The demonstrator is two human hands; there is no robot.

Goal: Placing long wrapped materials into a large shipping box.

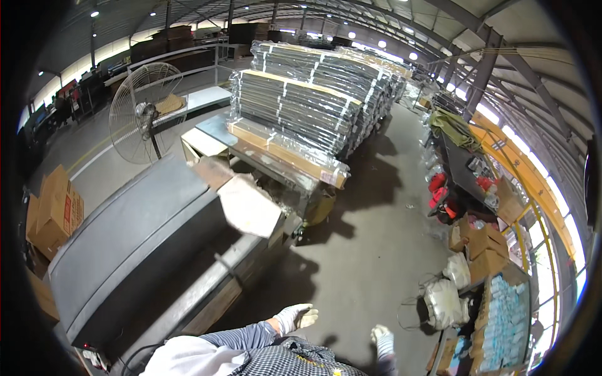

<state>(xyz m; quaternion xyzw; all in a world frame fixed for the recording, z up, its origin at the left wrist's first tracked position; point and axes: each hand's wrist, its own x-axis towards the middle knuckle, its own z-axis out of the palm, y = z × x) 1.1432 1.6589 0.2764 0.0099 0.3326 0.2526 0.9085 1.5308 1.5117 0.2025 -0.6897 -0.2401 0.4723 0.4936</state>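
My left hand [297, 318], in a white work glove, is held out in front of my body. Its fingers are stretched and nothing is in them. My right hand [382, 341], gloved in white too, hangs over the floor at the lower right. Its fingers are foreshortened, so their pose is unclear, and no object shows in it. Neither hand touches anything. Nearest to the left one is the edge of a long machine with a dark grey curved cover [135, 219]. A pale sheet [248, 203] lies at the machine's far end.
Tall plastic-wrapped stacks [301, 94] rise ahead beside a metal table [269, 150]. A large fan [147, 113] and cartons [56, 210] are on the left. To the right of the concrete aisle [364, 250] stand a dark bench [461, 156], a padded stool [444, 304] and blue-white packets [503, 319].
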